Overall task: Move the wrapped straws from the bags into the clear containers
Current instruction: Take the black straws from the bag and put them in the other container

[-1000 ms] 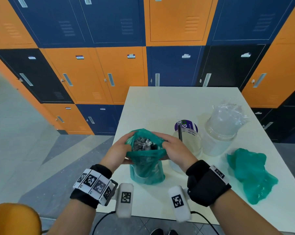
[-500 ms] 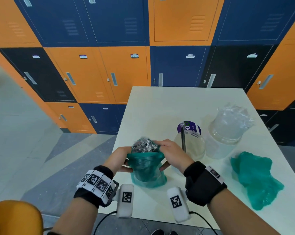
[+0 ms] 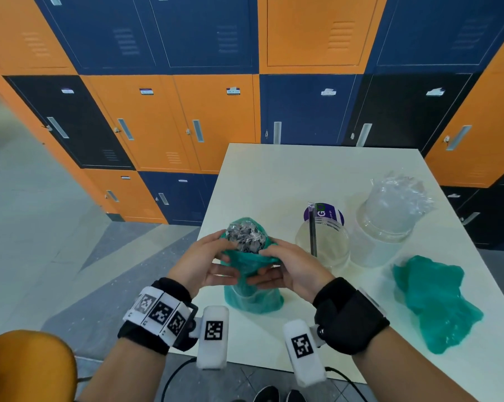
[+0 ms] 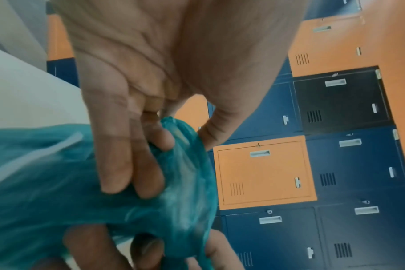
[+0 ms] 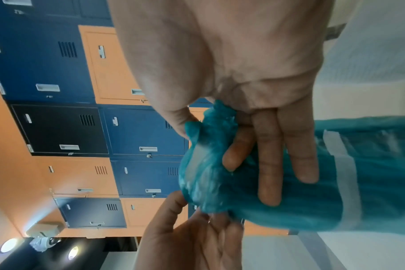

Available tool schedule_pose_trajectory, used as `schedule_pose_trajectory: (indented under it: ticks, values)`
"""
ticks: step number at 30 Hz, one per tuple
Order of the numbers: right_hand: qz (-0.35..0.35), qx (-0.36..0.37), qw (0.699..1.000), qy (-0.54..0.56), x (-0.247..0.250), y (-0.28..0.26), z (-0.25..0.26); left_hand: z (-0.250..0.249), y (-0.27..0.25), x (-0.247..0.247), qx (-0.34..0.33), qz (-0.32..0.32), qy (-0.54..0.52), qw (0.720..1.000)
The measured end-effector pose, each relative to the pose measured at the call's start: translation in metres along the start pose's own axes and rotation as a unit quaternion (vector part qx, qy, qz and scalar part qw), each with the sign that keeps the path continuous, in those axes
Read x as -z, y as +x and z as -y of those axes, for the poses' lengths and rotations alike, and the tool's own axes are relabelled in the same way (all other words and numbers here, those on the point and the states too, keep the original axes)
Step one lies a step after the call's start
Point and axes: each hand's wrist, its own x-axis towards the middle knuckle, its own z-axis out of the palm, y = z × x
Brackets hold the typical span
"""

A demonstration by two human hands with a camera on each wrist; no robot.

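Observation:
A teal plastic bag [image 3: 252,297] stands at the table's near edge, its rim rolled down. A bundle of wrapped straws [image 3: 246,237] sticks out of its top. My left hand [image 3: 200,264] grips the bag's rim [image 4: 185,164] from the left and my right hand [image 3: 291,266] grips the rim [image 5: 208,164] from the right. Right of the bag stands a clear container [image 3: 323,245] with one dark straw [image 3: 312,230] in it. A second clear container [image 3: 381,227] further right holds a heap of clear-wrapped straws.
A crumpled teal bag [image 3: 436,300] lies on the white table [image 3: 297,175] at the right. A purple round lid [image 3: 329,214] lies behind the nearer container. Orange, blue and black lockers [image 3: 216,117] line the wall beyond. An orange rounded object [image 3: 27,367] sits at bottom left.
Both hands have pushed the bag's rim downward, so the straw bundle now stands out above the bag. The view has shifted slightly.

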Motion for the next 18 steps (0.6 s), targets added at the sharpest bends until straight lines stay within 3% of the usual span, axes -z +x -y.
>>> schedule_pose_trajectory:
  ticks: [7, 11, 14, 18]
  values:
    - [-0.02, 0.09, 0.995, -0.026, 0.01, -0.003, -0.022, 0.024, 0.004, 0.012, -0.06, 0.038, 0.015, 0.997]
    - [-0.072, 0.05, 0.986, -0.144, 0.014, -0.002, -0.041, 0.055, 0.017, 0.015, -0.076, 0.001, 0.126, 0.989]
    - [-0.102, 0.052, 0.966, -0.231, 0.015, 0.007, -0.055, 0.068, 0.026, 0.013, -0.109, -0.025, 0.236, 0.965]
    - [-0.14, 0.139, 0.927, -0.32, 0.016, 0.003, -0.055, 0.072, 0.034, 0.018, -0.198, -0.056, 0.305, 0.93]
